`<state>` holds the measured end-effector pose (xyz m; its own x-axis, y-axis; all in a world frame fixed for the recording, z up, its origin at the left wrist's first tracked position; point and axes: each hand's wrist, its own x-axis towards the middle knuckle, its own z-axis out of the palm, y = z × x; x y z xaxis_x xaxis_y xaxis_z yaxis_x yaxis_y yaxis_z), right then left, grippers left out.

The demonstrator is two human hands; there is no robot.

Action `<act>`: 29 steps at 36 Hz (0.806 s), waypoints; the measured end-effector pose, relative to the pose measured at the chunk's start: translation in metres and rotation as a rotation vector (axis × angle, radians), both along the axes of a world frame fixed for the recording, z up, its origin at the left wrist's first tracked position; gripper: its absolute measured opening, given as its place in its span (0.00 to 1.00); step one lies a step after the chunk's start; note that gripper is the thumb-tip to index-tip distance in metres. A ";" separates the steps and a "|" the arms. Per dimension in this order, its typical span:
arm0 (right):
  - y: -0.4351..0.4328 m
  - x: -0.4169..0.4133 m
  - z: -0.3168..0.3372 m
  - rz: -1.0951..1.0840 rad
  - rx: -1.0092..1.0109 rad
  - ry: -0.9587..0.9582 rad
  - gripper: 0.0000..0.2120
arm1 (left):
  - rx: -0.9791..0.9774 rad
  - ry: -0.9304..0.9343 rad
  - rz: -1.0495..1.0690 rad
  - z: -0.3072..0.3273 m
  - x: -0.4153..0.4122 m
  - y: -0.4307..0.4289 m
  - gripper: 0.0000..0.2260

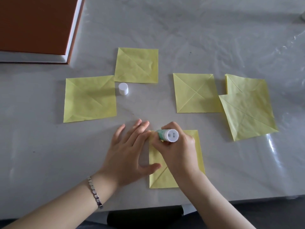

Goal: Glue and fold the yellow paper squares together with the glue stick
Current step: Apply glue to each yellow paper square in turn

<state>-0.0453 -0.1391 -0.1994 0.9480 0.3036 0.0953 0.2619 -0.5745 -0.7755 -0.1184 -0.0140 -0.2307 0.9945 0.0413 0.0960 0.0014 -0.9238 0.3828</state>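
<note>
A creased yellow paper square (162, 180) lies at the near middle of the table, partly hidden by both hands. My right hand (179, 152) grips the green-and-white glue stick (167, 135), tilted with its tip down at the square's far-left corner. My left hand (127, 152) lies flat with fingers spread, its thumb and fingertips pressing on the square's left edge. Several more creased yellow squares lie farther out: one at the left (90, 98), one behind it (136, 65), one at the right (196, 93), and two overlapping at the far right (247, 111).
The glue stick's white cap (123, 88) stands upright between the left squares. A large brown-covered book (35, 27) lies at the far left corner. Wrinkled clear plastic (206, 38) covers the grey table. The table's near edge (231, 198) runs below my forearms.
</note>
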 end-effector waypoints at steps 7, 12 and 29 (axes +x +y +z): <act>-0.017 0.009 0.001 -0.038 -0.026 -0.037 0.11 | 0.019 0.022 -0.004 0.001 0.000 0.000 0.35; -0.036 0.015 0.002 -0.090 -0.021 -0.012 0.10 | 0.017 0.008 0.005 0.002 0.000 -0.001 0.34; -0.065 0.000 0.021 -0.134 0.034 -0.072 0.09 | 0.035 0.017 -0.005 0.000 0.001 -0.001 0.36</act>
